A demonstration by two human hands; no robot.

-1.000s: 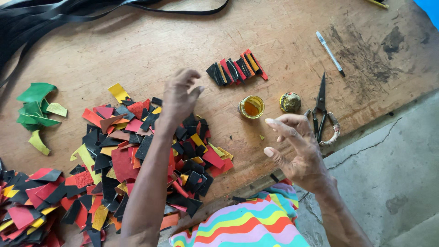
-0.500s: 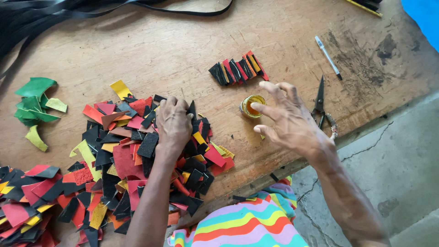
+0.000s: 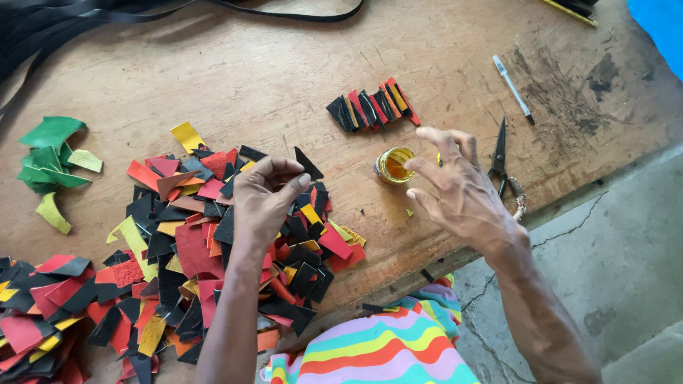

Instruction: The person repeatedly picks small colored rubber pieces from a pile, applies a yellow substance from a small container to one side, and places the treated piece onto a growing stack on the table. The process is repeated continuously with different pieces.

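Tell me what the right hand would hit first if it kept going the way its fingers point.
The right hand points up-left, so it would probably meet the small open jar of yellow glue first; its height above the wooden table is unclear.

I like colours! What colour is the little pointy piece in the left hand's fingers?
Black: the pointy piece in the left hand, seen from the head view.
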